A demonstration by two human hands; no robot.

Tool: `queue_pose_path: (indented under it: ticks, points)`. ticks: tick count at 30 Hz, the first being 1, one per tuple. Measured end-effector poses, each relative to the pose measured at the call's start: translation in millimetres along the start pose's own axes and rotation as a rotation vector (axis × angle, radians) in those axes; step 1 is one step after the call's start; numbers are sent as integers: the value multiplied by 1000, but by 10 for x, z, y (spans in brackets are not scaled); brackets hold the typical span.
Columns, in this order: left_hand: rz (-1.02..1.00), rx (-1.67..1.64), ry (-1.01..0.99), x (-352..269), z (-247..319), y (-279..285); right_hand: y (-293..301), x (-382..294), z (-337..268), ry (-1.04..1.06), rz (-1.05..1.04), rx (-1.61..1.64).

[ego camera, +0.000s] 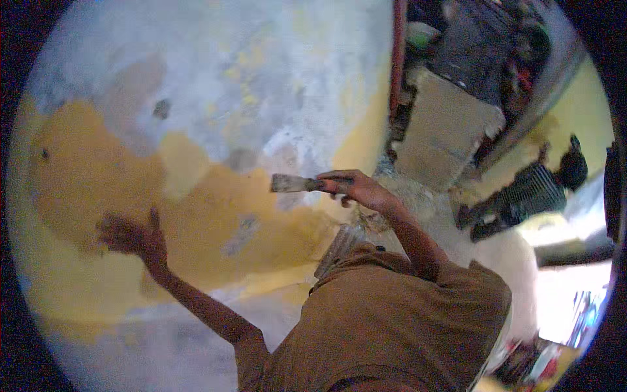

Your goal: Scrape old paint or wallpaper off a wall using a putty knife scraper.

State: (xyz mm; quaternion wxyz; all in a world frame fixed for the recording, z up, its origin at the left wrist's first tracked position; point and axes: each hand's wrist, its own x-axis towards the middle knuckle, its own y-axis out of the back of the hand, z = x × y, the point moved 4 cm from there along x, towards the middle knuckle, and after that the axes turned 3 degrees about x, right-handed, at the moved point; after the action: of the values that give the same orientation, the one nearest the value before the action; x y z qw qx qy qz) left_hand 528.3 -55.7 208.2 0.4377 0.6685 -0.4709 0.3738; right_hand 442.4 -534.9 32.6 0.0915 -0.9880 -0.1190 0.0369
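My right hand [360,188] grips the handle of a putty knife or scraper [290,183], whose broad blade points left, in front of a patchy wall [220,206]. The wall shows yellow-orange paint in its lower part and bare bluish-white areas higher up. My left hand [130,235] is raised at the left with its fingers apart, over the yellow paint, and holds nothing; it is blurred. Whether that hand touches the wall, I cannot tell. A small dark spot [161,109] marks the wall above it.
A dark red vertical edge [397,59] borders the wall. Past it lie a pale flat board or slab [441,127] and a dark heap of items [470,44]. Another person [531,193] in dark striped clothing is at the right, near a yellow wall [590,98] and a bright opening [563,299].
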Motion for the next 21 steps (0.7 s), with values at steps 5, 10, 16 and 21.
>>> queue_pose_path:
  ticks: [5,10,16,21]
  points:
    - [-203,25,77,23,127,80,-82,315,-135,141,5,118]
    - [-259,119,92,91,43,47,-444,421,-307,354,-46,668]
    - [-366,216,154,-36,30,34,-457,241,-400,267,17,726]
    - [-346,158,167,-78,97,0,-470,191,-389,246,-9,708]
